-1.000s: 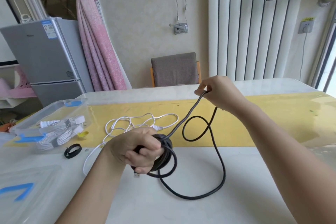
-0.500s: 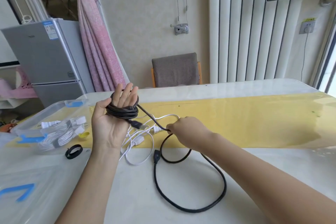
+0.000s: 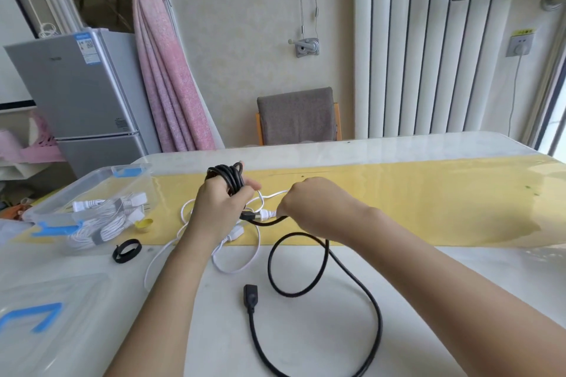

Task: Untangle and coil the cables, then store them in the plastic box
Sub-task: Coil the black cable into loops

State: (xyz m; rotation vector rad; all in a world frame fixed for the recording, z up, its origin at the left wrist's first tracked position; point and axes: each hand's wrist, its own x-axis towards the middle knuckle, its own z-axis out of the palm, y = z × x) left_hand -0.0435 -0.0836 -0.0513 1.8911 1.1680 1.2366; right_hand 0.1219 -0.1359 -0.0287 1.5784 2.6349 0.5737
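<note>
Head view: the left hand (image 3: 219, 208) is raised above the middle of the table (image 3: 306, 340). Its fingers are curled round several turns of the black cable (image 3: 227, 178), which are wound about the hand as a coil. The right hand (image 3: 309, 205) is just beside it, knuckles up, fingers curled. It pinches the same black cable where the cable leaves the coil.

From the right hand, the loose run of the black cable drops to the table. It forms one small loop and one wide curve toward the near edge. It ends in a black connector (image 3: 250, 297), which lies flat on the table below the hands.

A white cable (image 3: 237, 271) lies uncoiled on the table beneath and behind both hands. It lies partly on the yellow mat (image 3: 428, 199).

The plastic box (image 3: 61, 199) stands at the left edge of the table. It contains coiled white cables (image 3: 98, 225). Its lid (image 3: 61, 291), with a blue clip, lies at the near left corner. A black strap (image 3: 127, 250) and a yellow cap (image 3: 144, 224) lie just beside the box.

A chair (image 3: 298, 116) stands behind the far edge.
</note>
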